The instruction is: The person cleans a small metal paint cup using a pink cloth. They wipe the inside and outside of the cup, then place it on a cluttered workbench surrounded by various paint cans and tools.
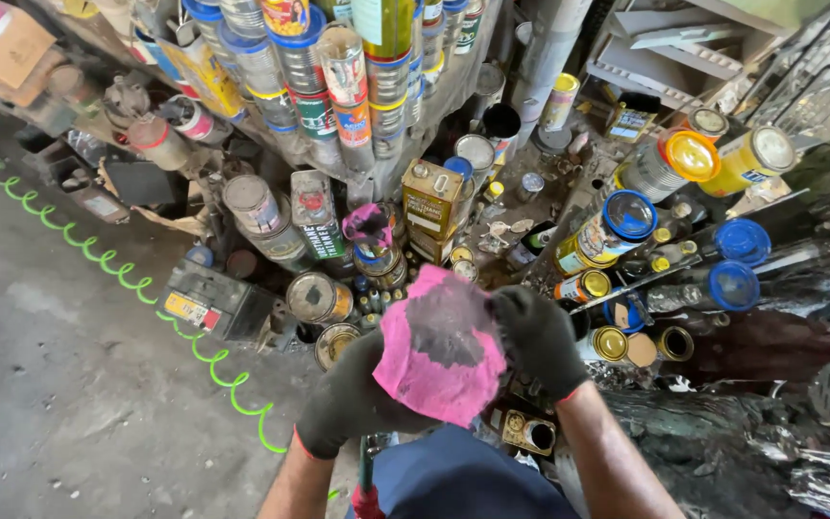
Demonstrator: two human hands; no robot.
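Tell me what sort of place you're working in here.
Probably a cluttered repair workshop or garage: stacked metal cans, a vehicle battery and a green coiled hose on the concrete floor. Gloved hands hold a stained pink rag.

Two gloved hands (434,375), one pink rag (439,351), one green coiled hose (112,264).

Grey concrete floor (69,384), cluttered shelves of cans (338,86), daylight

Both gloved: left hand (353,404) under a pink rag (441,351) smeared dark grey, right hand (537,338) gripping its far corner. Beyond the hands, crowded cans (319,296) and a square tin (433,197). Left of them, a green coiled hose (122,274) across the floor.
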